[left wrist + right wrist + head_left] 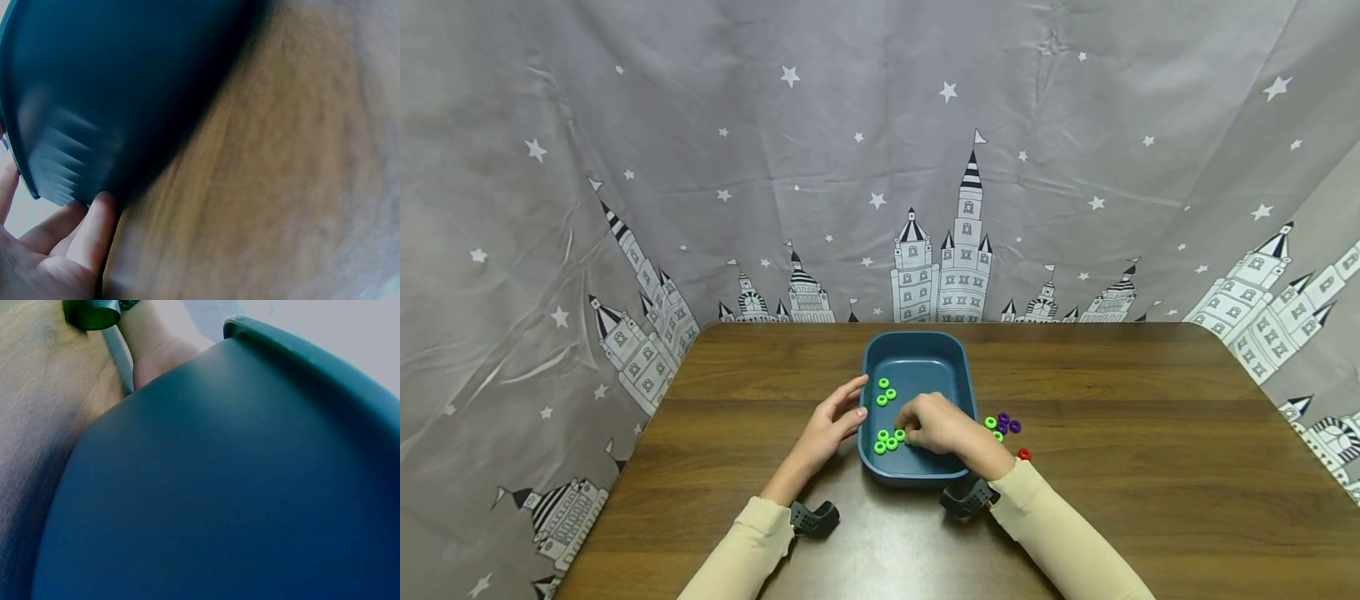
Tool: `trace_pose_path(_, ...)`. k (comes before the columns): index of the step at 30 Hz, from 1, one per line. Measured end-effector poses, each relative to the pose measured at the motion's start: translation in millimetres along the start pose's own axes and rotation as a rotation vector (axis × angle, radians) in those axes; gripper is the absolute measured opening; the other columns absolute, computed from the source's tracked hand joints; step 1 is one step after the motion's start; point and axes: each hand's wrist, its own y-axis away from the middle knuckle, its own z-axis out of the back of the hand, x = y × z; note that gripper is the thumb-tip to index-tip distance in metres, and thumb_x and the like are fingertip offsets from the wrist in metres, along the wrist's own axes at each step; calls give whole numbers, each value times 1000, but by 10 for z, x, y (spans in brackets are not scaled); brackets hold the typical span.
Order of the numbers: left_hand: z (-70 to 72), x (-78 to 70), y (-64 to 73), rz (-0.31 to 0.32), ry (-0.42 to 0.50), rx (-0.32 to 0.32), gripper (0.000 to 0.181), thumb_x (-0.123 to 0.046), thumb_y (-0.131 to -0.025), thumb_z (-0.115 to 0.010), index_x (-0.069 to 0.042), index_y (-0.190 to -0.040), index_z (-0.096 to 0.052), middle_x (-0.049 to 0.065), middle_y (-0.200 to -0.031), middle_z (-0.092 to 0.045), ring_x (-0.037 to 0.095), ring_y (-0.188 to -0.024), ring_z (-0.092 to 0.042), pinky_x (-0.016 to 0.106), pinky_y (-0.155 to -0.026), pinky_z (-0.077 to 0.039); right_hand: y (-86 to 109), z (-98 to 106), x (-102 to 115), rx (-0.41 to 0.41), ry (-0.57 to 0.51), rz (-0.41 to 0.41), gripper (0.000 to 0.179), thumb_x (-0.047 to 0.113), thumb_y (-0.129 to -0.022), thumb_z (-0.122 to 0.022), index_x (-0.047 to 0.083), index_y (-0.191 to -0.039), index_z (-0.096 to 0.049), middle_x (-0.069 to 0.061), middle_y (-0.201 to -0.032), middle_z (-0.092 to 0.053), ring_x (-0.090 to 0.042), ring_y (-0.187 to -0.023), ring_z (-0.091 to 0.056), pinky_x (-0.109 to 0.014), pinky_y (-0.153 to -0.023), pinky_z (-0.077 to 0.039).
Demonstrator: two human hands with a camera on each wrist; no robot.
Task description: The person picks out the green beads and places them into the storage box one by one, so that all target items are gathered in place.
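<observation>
The left hand (827, 427), fingers extended, touched the left side of the blue tray (928, 379), inside which green rings (892, 443) lay. The right hand (938, 423) curled down beside them, any grip impossible to tell; purple rings (1015, 427) lay farther right.

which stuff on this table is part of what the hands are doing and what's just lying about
Part of the job:
- blue tray, left hand at its side
- green rings inside, right hand among them
- probably the green rings outside, matching in colour

Seemingly just lying about:
- purple rings
- red ring
</observation>
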Motion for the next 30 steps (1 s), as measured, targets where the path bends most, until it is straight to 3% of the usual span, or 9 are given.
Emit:
trace_pose_path(12, -5, -10, -2, -4, 11, -1, 57, -12, -103, -54, -7, -157, -36, 31, -152, -45, 46, -134, -52, 41, -100, -56, -3, 7, 0, 16, -4, 13, 13, -1, -81, -73, 5, -91, -79, 5, -67, -62, -5, -64, -49, -18, -63, -41)
trace_pose_path(17, -8, 2, 2, -2, 16, 3, 58, -12, -103, -54, -5, -157, -35, 31, -152, -45, 45, -133, -53, 37, -98, -57, 8, 30, -1, 4, -46, -3, 17, 5, -85, -75, 3, -101, -79, 1, -77, -71, -5, -69, -55, -20, -64, -45)
trace_pose_path(25, -13, 3, -8, -1, -5, -9, 57, -11, -103, -55, -6, -156, -38, 30, -152, -47, 46, -133, -54, 43, -99, -56, 238, 357, -91, -192, -65, 46, 22, 11, -89, -74, 1, -108, -77, -5, -88, -75, -4, -72, -59, -19, -63, -48)
trace_pose_path(30, -11, 4, -10, 3, -13, -14, 56, -12, -103, -55, -7, -156, -38, 30, -152, -47, 46, -133, -53, 44, -100, -56, 481, 553, -280, -343, -134, -12, 21, 8, -90, -72, 0, -108, -76, -6, -90, -75, -9, -74, -63, -22, -65, -53)
